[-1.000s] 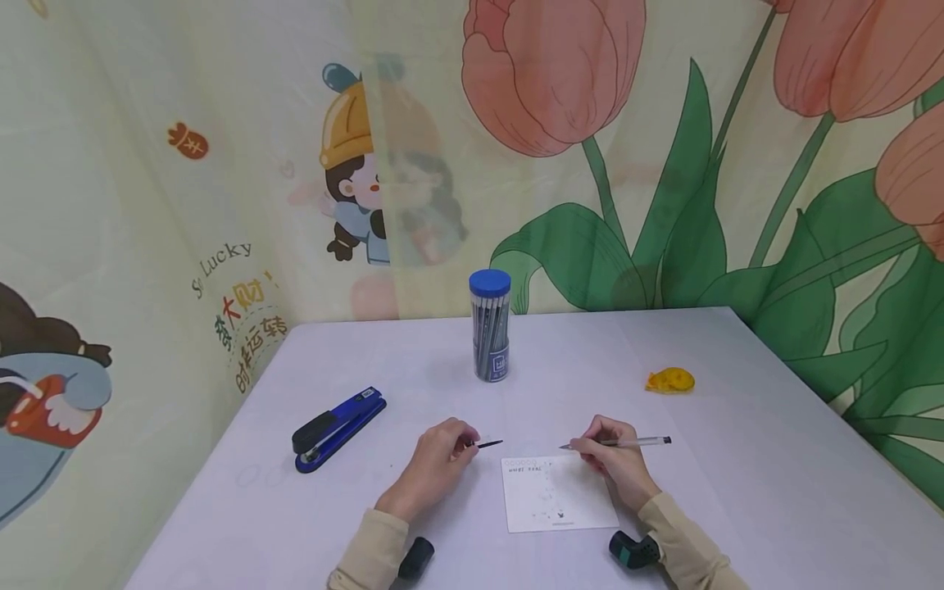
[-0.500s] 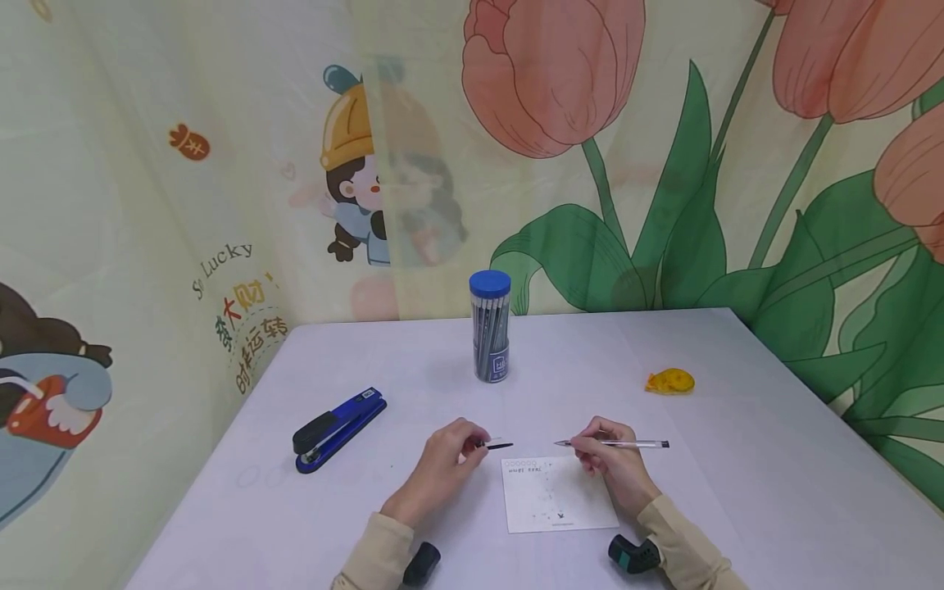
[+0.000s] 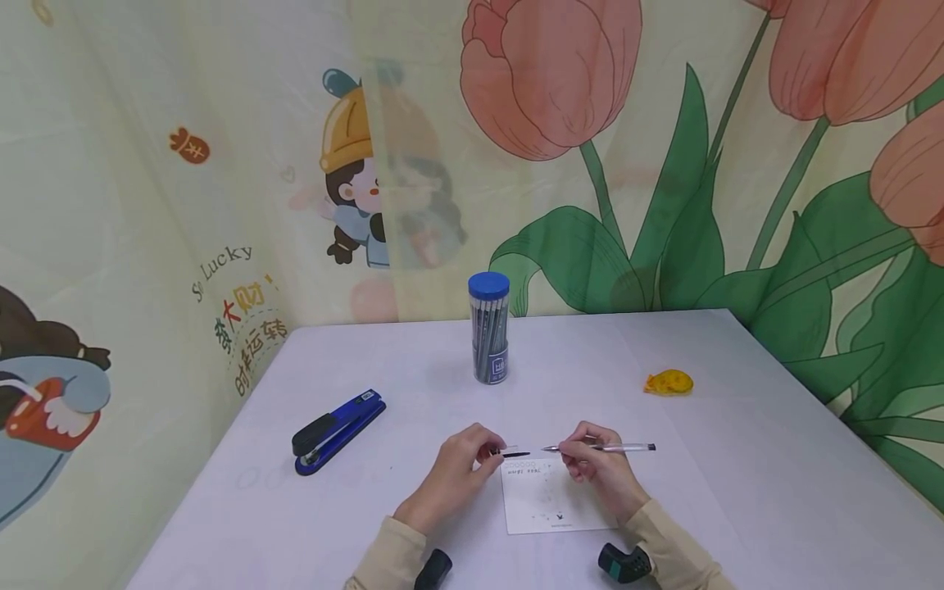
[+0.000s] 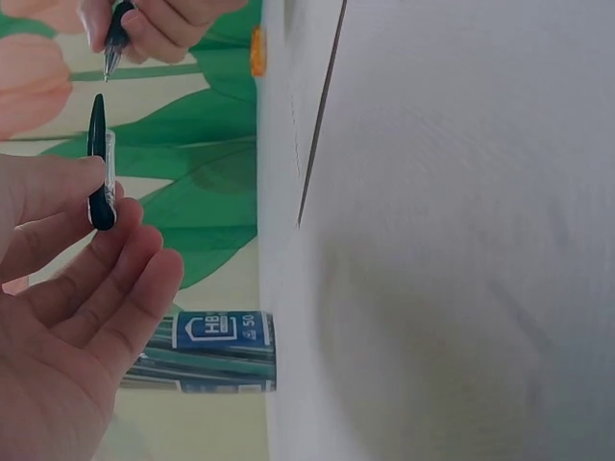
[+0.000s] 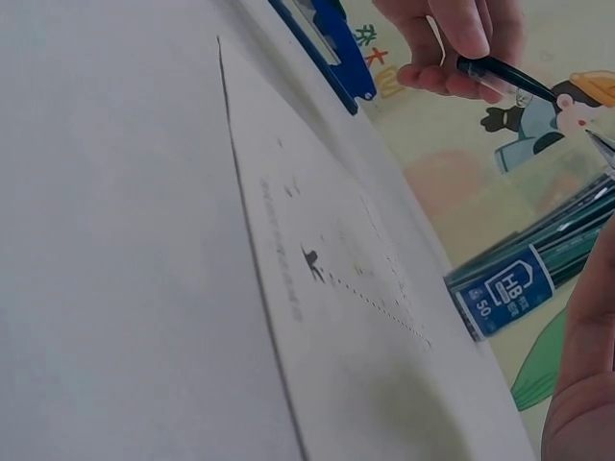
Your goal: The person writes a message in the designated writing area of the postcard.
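Observation:
My left hand (image 3: 459, 473) pinches a black pen cap (image 4: 97, 154) with a clear strip along its side, between thumb and fingertips. From the right, my right hand (image 3: 601, 474) holds a clear-barrelled pen (image 3: 628, 447) with its bare tip pointing left at the cap. A small gap separates tip and cap in the left wrist view. Both hands are above the far edge of a white sheet of paper (image 3: 549, 504) with small print and marks. In the right wrist view, the pen tip (image 5: 601, 144) shows only at the right edge.
A blue and black stapler (image 3: 339, 432) lies on the left of the white table. At the back stands a clear tub of pencils (image 3: 489, 332) with a blue lid. A small yellow object (image 3: 669, 382) sits at the right rear. A printed curtain hangs behind.
My left hand has moved right with the cap, and my right hand has come slightly left with the pen. The gap between cap and pen tip has narrowed.

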`<state>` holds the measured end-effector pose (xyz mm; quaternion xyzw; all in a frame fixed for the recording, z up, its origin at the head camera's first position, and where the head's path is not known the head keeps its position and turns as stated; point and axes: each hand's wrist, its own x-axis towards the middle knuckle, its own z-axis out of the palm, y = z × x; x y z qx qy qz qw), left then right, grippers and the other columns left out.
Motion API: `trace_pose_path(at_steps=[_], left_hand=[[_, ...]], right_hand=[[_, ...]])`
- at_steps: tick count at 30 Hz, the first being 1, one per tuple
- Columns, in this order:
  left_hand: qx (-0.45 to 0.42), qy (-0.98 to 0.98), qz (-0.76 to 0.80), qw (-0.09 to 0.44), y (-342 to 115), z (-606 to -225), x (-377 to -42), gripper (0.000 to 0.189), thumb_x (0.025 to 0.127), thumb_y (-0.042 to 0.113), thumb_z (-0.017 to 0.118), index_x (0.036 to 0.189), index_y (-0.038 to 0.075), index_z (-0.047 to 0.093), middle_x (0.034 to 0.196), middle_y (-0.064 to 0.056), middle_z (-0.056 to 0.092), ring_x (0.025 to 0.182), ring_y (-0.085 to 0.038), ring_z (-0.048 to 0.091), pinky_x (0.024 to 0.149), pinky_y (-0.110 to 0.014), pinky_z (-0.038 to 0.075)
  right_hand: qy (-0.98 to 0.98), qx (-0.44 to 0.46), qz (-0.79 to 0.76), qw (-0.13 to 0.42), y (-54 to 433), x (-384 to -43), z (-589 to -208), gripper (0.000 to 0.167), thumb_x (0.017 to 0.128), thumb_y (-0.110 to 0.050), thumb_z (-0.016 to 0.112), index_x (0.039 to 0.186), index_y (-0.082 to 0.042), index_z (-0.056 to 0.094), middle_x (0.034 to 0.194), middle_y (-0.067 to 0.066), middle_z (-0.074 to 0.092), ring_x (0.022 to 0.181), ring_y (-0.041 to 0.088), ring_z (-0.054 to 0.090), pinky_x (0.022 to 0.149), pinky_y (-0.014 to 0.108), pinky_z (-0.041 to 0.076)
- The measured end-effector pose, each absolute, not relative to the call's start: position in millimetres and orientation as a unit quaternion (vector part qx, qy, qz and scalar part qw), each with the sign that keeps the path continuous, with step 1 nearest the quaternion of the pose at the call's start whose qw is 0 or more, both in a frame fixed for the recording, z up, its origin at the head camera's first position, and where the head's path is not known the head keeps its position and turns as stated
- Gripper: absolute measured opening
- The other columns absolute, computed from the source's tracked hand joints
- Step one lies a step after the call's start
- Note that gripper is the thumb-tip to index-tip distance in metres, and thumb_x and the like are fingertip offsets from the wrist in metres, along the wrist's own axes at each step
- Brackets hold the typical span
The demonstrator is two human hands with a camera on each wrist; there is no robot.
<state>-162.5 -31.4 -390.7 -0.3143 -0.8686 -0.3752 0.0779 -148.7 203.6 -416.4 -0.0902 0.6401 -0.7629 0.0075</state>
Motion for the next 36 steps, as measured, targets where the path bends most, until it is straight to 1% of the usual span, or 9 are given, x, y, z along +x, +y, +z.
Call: trace_pose_path(at_steps=[3, 10, 15, 22, 26, 31, 36], left_hand=[[-0.319, -0.866, -0.376, 0.080, -29.4, -391.3, -162.0, 0.014, 0.088, 0.004, 0.067, 0.101, 0.003, 0.066, 0.090, -0.002, 0.061, 0.079, -0.006, 0.052, 0.072, -0.023, 0.050], [-0.329, -0.861, -0.381, 0.080, -24.4, -391.7, -160.2, 0.013, 0.088, 0.005, 0.067, 0.101, 0.004, 0.066, 0.090, -0.002, 0.062, 0.079, -0.006, 0.052, 0.071, -0.021, 0.049], [-0.336, -0.856, -0.385, 0.078, -20.7, -391.5, -158.7, 0.013, 0.088, 0.004, 0.067, 0.100, 0.004, 0.066, 0.090, -0.002, 0.062, 0.079, -0.006, 0.053, 0.071, -0.024, 0.050], [-0.346, -0.852, -0.384, 0.081, -18.0, -391.2, -157.3, 0.012, 0.087, 0.003, 0.067, 0.099, 0.004, 0.066, 0.089, -0.002, 0.062, 0.078, -0.005, 0.053, 0.070, -0.024, 0.050], [-0.348, -0.851, -0.384, 0.080, -16.4, -391.0, -157.4, 0.012, 0.087, 0.003, 0.067, 0.099, 0.004, 0.066, 0.090, -0.002, 0.063, 0.078, -0.005, 0.053, 0.070, -0.022, 0.049], [-0.350, -0.850, -0.386, 0.077, -14.9, -391.1, -156.6, 0.012, 0.088, 0.004, 0.067, 0.099, 0.004, 0.066, 0.090, -0.002, 0.062, 0.078, -0.005, 0.053, 0.071, -0.024, 0.050], [-0.355, -0.847, -0.389, 0.076, -13.8, -391.3, -155.4, 0.011, 0.087, 0.004, 0.068, 0.099, 0.004, 0.066, 0.090, -0.002, 0.063, 0.078, -0.010, 0.056, 0.071, -0.026, 0.051]], right_hand=[[0.637, -0.096, -0.765, 0.008, 202.3, -148.7, -416.2, 0.024, 0.090, 0.000, 0.055, 0.075, -0.017, 0.059, 0.070, -0.003, 0.062, 0.055, 0.005, 0.051, 0.050, 0.016, 0.042], [0.626, -0.094, -0.774, 0.020, 198.8, -148.8, -417.5, 0.024, 0.089, 0.000, 0.056, 0.074, -0.018, 0.060, 0.070, -0.004, 0.063, 0.055, 0.005, 0.051, 0.050, 0.016, 0.041], [0.624, -0.098, -0.774, 0.031, 195.6, -148.5, -419.8, 0.024, 0.089, -0.001, 0.057, 0.073, -0.019, 0.060, 0.070, -0.006, 0.063, 0.054, 0.004, 0.051, 0.050, 0.016, 0.040], [0.626, -0.096, -0.773, 0.035, 193.2, -148.8, -422.6, 0.023, 0.090, -0.001, 0.057, 0.075, -0.018, 0.060, 0.070, -0.006, 0.063, 0.054, 0.004, 0.051, 0.050, 0.016, 0.040], [0.627, -0.099, -0.771, 0.037, 192.3, -148.7, -423.3, 0.023, 0.091, -0.002, 0.057, 0.076, -0.019, 0.060, 0.071, -0.007, 0.063, 0.054, 0.004, 0.051, 0.050, 0.016, 0.040], [0.625, -0.097, -0.773, 0.044, 191.1, -147.5, -422.6, 0.022, 0.091, -0.004, 0.057, 0.076, -0.019, 0.060, 0.071, -0.006, 0.064, 0.055, 0.004, 0.051, 0.050, 0.016, 0.041], [0.624, -0.094, -0.774, 0.048, 189.6, -145.7, -420.7, 0.022, 0.091, -0.003, 0.056, 0.077, -0.018, 0.061, 0.071, -0.006, 0.065, 0.055, 0.003, 0.051, 0.050, 0.015, 0.041]])
